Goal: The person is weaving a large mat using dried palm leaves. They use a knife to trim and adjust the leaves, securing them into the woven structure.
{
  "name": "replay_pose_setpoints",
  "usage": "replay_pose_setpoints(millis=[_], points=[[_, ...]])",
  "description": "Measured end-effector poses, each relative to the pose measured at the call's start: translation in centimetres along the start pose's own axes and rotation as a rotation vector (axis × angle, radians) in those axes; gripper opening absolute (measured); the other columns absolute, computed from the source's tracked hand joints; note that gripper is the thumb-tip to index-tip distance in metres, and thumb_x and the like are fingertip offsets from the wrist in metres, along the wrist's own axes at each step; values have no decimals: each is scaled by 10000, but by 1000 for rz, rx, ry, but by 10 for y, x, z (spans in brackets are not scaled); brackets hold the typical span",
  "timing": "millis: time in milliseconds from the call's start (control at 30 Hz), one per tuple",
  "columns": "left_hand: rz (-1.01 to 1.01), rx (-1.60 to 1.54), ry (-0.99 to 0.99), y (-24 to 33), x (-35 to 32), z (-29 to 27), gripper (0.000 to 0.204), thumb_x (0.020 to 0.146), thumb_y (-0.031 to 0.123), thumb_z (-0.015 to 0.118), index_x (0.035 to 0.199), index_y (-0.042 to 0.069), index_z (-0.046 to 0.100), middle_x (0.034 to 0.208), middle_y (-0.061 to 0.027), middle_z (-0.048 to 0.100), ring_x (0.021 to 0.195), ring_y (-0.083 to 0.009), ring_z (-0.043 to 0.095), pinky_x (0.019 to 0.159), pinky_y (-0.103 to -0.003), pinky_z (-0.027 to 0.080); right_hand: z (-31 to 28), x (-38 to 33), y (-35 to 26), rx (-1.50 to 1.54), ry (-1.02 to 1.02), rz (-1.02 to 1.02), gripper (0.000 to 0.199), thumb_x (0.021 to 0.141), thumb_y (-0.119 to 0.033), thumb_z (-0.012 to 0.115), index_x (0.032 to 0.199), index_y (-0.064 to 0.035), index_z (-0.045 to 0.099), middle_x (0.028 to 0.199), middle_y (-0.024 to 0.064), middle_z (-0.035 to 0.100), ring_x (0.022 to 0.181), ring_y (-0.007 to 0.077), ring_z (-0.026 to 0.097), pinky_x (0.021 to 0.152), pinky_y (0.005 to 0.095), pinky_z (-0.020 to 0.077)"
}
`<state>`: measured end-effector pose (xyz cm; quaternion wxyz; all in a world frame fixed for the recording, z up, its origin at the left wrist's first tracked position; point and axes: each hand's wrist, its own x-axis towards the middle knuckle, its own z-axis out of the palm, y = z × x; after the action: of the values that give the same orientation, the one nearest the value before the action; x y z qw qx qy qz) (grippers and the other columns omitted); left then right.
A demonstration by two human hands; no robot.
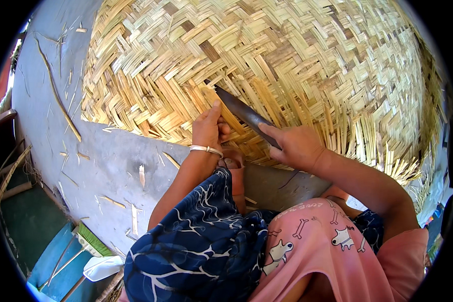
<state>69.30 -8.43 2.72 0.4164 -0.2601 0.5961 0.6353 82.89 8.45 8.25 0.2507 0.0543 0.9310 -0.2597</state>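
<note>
A large mat (297, 45) of pale, flat plant strips in a diagonal weave spreads across the floor in front of me. My left hand (209, 126), with a white band at its wrist, is closed at the mat's near edge, thumb and fingers pinching a yellowish strip (210, 95). In my right hand (297, 144) is a knife (244, 111) with a long dark blade, its handle mostly hidden by my fingers. The blade slants up and left, and its tip meets the weave just beyond my left thumb. Loose strip ends (337, 131) stick out along the near edge.
On the grey floor (118, 166) lie a long thin stick (55, 90) and several strip scraps. A green-bristled broom (92, 238) and a white plastic scoop-like piece (103, 268) are at lower left. My bent legs, one under dark blue patterned cloth (196, 236), are close to the mat.
</note>
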Motion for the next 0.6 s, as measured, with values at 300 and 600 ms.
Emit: replay_pose_setpoints(millis=[300, 600], points=[[-208, 0, -17, 1, 19, -6, 261, 891, 283, 631, 760, 68, 561, 578, -26, 510, 390, -130, 457, 353, -271, 303, 3, 2, -2, -14, -35, 22, 564, 791, -291, 636, 1325, -173, 497, 725, 132, 651, 635, 325, 637, 561, 456, 491], [150, 764, 16, 9, 17, -6, 404, 855, 411, 671, 681, 51, 606, 590, -62, 601, 504, -184, 607, 470, -327, 474, 5, 3, 4, -34, -16, -38, 562, 786, -287, 635, 1317, -167, 498, 697, 131, 639, 604, 328, 630, 533, 453, 487]])
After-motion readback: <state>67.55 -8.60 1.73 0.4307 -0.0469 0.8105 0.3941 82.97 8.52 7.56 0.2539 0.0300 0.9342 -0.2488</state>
